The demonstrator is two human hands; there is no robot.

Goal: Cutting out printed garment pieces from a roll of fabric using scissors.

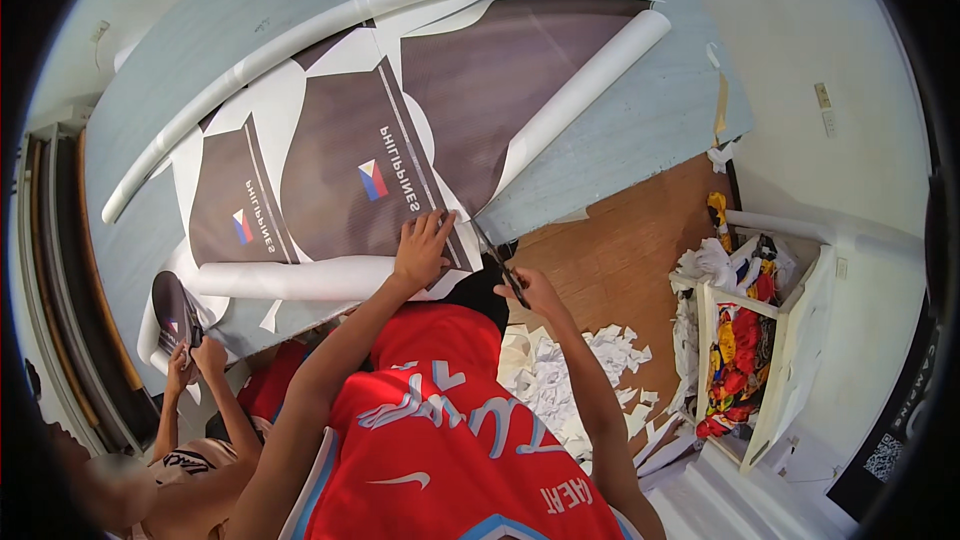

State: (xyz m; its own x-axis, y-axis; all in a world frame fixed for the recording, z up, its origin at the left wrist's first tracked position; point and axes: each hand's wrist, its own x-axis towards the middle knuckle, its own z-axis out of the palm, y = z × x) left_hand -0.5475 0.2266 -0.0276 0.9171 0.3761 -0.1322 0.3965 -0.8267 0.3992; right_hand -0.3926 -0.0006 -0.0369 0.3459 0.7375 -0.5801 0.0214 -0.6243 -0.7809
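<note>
A large printed paper sheet [330,150] lies on the table, with dark brown garment-shaped panels, small flag prints and white gaps between them. My left hand [424,250] rests flat on its near right corner, fingers stretched over the dark print. Just to the right, my right hand [532,292] is closed round the dark handles of a pair of scissors [497,258]. Their blades point up and left and meet the sheet's edge by the table's rim. Whether the blades are parted is hard to make out.
Rolled paper [590,100] borders the sheet on several sides of the blue-grey table [640,130]. At lower left a co-worker's hands [195,358] hold scissors and a dark rounded cutout [173,310]. White scraps [590,370] litter the floor. A white bin [790,330] holds colourful cloth.
</note>
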